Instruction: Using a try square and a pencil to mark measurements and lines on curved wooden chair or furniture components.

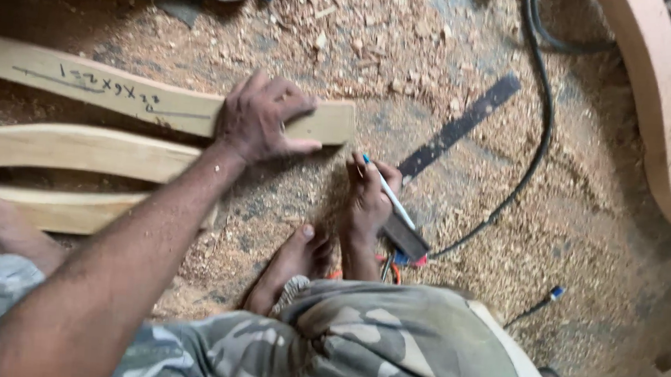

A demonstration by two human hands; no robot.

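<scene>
**Marking out on the workshop floor**

Floor [554, 219] thick with sawdust and shavings; we sit low on it, no bench, knees in camouflage trousers [356, 347] at the bottom of view, one bare foot [287, 264] tucked in front.

Nearest, our right hand [367, 202] grasps a white pen with a blue tip [386, 194], fingers closed round it, tip raised off the wood. Just beside that hand lies a dark flat metal rule [459, 126], running away up and right, its near end by a small dark block [404, 237].

Further out, our left hand [260, 119] lies flat, fingers spread, pressing down the upper plank [99, 85] near its right end; it pins rather than grasps. That plank already carries pencilled figures. Two more curved pale planks [70, 150] lie nearer us on the left.

Beyond: black cable [539, 140] looping across the sawdust, a large curved timber piece [664, 101] at the right edge.

We judge this the marking step, plank steadied, pen ready. The next stroke likely calls for bringing the pen to the plank end, with the rule set against it.
</scene>
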